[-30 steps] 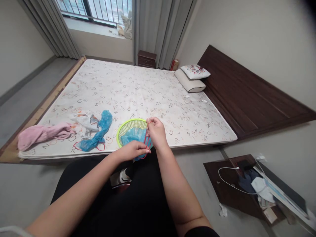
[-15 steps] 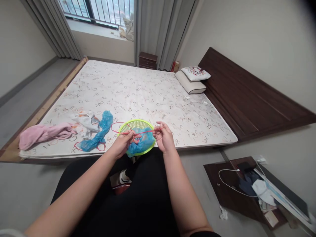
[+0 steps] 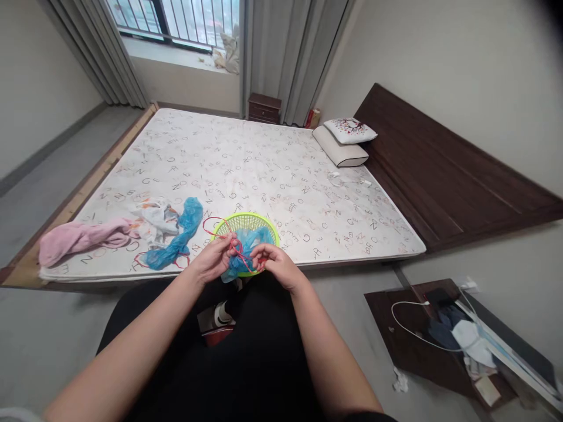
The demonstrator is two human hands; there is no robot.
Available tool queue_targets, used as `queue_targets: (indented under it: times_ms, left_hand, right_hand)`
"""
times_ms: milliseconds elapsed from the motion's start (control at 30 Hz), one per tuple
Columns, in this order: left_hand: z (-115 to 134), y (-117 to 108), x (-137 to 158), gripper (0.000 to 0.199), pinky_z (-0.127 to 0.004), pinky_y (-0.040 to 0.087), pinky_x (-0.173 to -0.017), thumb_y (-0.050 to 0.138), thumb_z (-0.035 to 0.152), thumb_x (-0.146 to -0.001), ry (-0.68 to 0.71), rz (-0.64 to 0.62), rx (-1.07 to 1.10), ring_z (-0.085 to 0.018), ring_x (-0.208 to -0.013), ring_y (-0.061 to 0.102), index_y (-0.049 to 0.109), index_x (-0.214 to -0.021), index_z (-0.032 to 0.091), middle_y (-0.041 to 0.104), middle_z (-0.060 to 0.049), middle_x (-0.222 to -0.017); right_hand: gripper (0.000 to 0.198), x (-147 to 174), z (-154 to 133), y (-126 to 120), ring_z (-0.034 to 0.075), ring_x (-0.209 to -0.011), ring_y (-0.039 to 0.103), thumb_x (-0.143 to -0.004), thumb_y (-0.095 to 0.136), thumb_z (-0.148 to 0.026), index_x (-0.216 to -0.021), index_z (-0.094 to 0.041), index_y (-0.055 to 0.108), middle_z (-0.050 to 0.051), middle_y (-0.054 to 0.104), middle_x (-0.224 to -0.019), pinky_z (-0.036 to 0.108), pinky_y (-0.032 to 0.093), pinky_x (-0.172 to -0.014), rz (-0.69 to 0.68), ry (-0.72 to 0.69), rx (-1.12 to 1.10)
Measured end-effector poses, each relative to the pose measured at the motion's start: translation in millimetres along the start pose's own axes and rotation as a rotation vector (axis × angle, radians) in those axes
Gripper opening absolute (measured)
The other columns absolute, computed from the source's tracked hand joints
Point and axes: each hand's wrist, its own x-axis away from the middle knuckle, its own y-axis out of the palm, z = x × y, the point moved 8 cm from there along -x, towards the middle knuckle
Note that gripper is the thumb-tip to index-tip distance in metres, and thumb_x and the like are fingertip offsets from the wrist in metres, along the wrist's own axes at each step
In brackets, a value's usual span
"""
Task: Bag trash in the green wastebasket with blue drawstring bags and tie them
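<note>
Head view: red cord [image 3: 242, 257] between left hand [image 3: 215, 258] and right hand [image 3: 278, 265], loop standing out beyond left. Cord likely light, limp, quick to tangle; best pinched near strand. Blue plastic bag [image 3: 259, 236], thin, probably slippery, easily torn; best held by gathered folds. Left: fingers curled, pinching cord. Right: fingertips bunched, apparently on cord too. Yellow-green basket [image 3: 246, 214] just beyond hands, bag inside.

The right hand [image 3: 278, 265] hides part of the red cord [image 3: 240, 255] and green basket [image 3: 246, 221].
</note>
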Motion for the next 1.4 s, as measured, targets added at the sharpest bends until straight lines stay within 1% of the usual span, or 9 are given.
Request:
queue_targets:
  times_ms: [167, 267, 433, 533, 700, 967, 1133, 1267, 1400]
  left_hand:
    - [3, 13, 6, 0.032, -0.015, 0.053, -0.058, 0.092, 0.032, -0.08, -0.003, -0.116, -0.166, -0.008, -0.058, 0.062, 0.067, -0.087, 0.012, 0.064, 0.0, -0.067]
    - [2, 22, 6, 0.038, -0.021, 0.056, -0.066, 0.091, 0.043, -0.08, -0.012, -0.209, -0.356, -0.012, -0.065, 0.065, 0.068, -0.085, 0.013, 0.067, -0.002, -0.069]
    - [10, 19, 2, 0.041, -0.032, 0.056, -0.083, 0.082, 0.054, -0.085, 0.068, -0.252, -0.734, -0.019, -0.079, 0.07, 0.07, -0.087, 0.016, 0.073, -0.005, -0.08]
    - [16, 13, 4, 0.042, -0.036, 0.055, -0.088, 0.072, 0.06, -0.09, 0.115, -0.258, -0.964, -0.023, -0.087, 0.071, 0.071, -0.088, 0.018, 0.075, -0.005, -0.086]
    - [32, 9, 11, 0.043, -0.036, 0.054, -0.084, 0.058, 0.058, -0.098, 0.323, -0.15, -1.304, -0.024, -0.087, 0.068, 0.073, -0.088, 0.02, 0.074, -0.005, -0.088]
    - [43, 12, 22, 0.032, -0.04, 0.054, -0.098, 0.055, 0.046, -0.101, 0.664, 0.035, -1.388, -0.026, -0.104, 0.07, 0.074, -0.097, 0.02, 0.076, -0.01, -0.106]
    - [40, 31, 41, 0.026, -0.039, 0.055, -0.098, 0.048, 0.031, -0.107, 0.937, -0.025, -1.41, -0.023, -0.105, 0.07, 0.07, -0.101, 0.019, 0.075, -0.011, -0.106]
    - [35, 43, 53, 0.02, -0.037, 0.055, -0.098, 0.05, 0.024, -0.107, 1.035, -0.074, -1.38, -0.02, -0.105, 0.07, 0.069, -0.102, 0.019, 0.075, -0.01, -0.107]
    - [35, 45, 57, 0.019, -0.037, 0.056, -0.098, 0.051, 0.023, -0.107, 1.051, -0.065, -1.374, -0.02, -0.107, 0.071, 0.068, -0.101, 0.02, 0.076, -0.009, -0.109]
  right_hand:
    - [0.034, -2, -27, -29, 0.025, -0.116, 0.061, -0.078, 0.054, -0.022, -0.105, -0.023, 0.075, 0.006, 0.071, -0.117, 0.04, 0.045, -0.107, 0.268, -0.233, 0.234]
    - [0.028, -18, -16, -18, 0.025, -0.122, 0.061, -0.087, 0.057, -0.028, -0.108, -0.024, 0.074, 0.006, 0.07, -0.124, 0.042, 0.044, -0.112, 0.203, -0.151, 0.235]
    - [0.034, -33, 11, 9, 0.019, -0.09, 0.071, -0.091, 0.07, -0.045, -0.118, -0.024, 0.063, 0.002, 0.074, -0.096, 0.038, 0.054, -0.093, -0.009, -0.024, 0.011]
    - [0.041, -32, 18, 16, 0.019, -0.085, 0.072, -0.09, 0.076, -0.045, -0.121, -0.024, 0.06, 0.002, 0.074, -0.09, 0.036, 0.055, -0.086, -0.088, -0.003, 0.032]
    - [0.032, -32, 27, 11, 0.013, -0.074, 0.064, -0.086, 0.076, -0.033, -0.115, -0.024, 0.065, 0.0, 0.067, -0.095, 0.028, 0.051, -0.069, -0.041, 0.081, 0.072]
    - [0.028, -32, 29, 10, 0.013, -0.077, 0.065, -0.08, 0.075, -0.027, -0.107, -0.023, 0.067, -0.003, 0.068, -0.085, 0.027, 0.05, -0.075, 0.064, 0.021, -0.165]
    - [0.033, -35, 48, 16, 0.015, -0.068, 0.066, -0.086, 0.07, -0.044, -0.107, -0.021, 0.061, -0.001, 0.072, -0.072, 0.026, 0.045, -0.065, 0.148, 0.144, -0.295]
    - [0.051, -42, 48, 21, 0.012, -0.053, 0.053, -0.083, 0.076, -0.053, -0.121, -0.021, 0.063, -0.006, 0.062, -0.061, 0.025, 0.036, -0.054, 0.116, 0.153, -0.207]
    - [0.041, -44, 40, 9, 0.008, -0.054, 0.042, -0.077, 0.081, -0.054, -0.099, -0.02, 0.071, -0.005, 0.058, -0.066, 0.025, 0.032, -0.054, 0.223, 0.111, -0.143]
